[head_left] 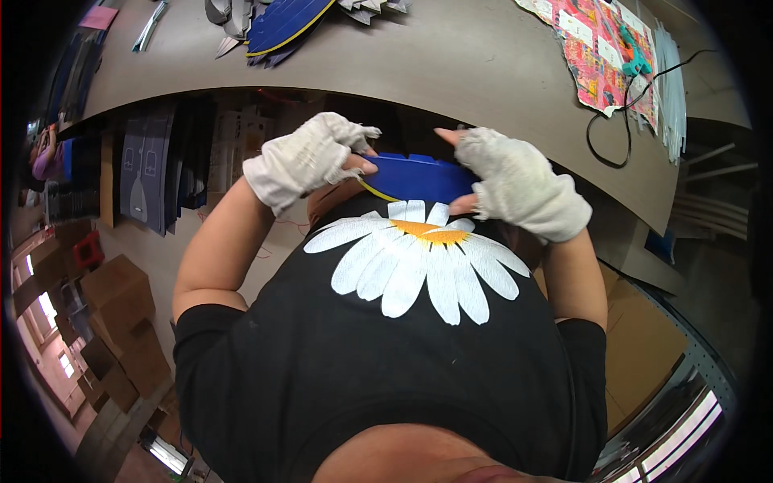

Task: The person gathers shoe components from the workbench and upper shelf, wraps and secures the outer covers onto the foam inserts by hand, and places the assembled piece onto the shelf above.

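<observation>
A curved dark-blue flat piece (415,173), with a yellow line along its lower left edge and notches along its top, is held in front of my body. My left hand (310,157), in a frayed off-white fingerless glove, pinches its left end between thumb and fingers. At the piece's right end is my right hand (523,181), gloved alike. Its index finger and thumb are spread wide, with the thumb by the piece's lower right corner. The other right fingers are hidden behind the glove.
A grey table (451,68) curves across ahead, bearing more blue pieces (286,28). At its right lie a colourful printed sheet (600,52), a teal glue gun (634,58) and its black cord (628,133). Cardboard boxes (121,302) stand at left. Another person (46,157) is at far left.
</observation>
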The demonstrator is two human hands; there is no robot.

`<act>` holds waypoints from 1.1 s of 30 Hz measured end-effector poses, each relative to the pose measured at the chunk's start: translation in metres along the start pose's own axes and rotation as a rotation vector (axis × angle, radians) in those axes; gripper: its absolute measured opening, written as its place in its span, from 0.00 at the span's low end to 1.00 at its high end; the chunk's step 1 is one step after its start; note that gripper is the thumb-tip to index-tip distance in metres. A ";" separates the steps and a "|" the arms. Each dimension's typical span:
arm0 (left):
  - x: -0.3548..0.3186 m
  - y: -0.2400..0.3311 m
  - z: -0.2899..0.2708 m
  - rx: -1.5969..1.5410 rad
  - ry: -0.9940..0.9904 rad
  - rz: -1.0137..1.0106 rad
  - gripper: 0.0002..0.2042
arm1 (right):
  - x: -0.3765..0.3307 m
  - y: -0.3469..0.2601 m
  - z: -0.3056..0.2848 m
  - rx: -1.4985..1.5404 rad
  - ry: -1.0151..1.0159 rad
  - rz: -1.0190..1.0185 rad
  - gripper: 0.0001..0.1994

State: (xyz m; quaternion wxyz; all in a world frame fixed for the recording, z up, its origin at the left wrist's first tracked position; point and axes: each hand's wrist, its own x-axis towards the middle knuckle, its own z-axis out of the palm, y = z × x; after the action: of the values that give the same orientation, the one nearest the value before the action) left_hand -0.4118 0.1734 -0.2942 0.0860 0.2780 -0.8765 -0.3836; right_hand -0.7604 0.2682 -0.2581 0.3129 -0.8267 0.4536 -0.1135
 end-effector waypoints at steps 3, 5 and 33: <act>0.017 0.006 -0.027 -0.192 -0.226 -0.460 0.21 | -0.024 0.022 0.001 0.025 -0.057 0.053 0.46; 0.010 -0.004 -0.028 -0.267 -0.121 -0.415 0.19 | -0.032 0.028 0.012 -0.067 0.081 0.084 0.40; 0.038 0.112 -0.060 0.202 0.204 0.196 0.39 | -0.024 -0.048 -0.093 -0.423 0.480 0.013 0.60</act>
State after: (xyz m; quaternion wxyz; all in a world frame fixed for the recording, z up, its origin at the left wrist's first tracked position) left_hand -0.4684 0.1769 -0.1747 0.1832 0.2359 -0.9202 -0.2532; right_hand -0.7854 0.2681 -0.1536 0.0188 -0.8200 0.5335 -0.2065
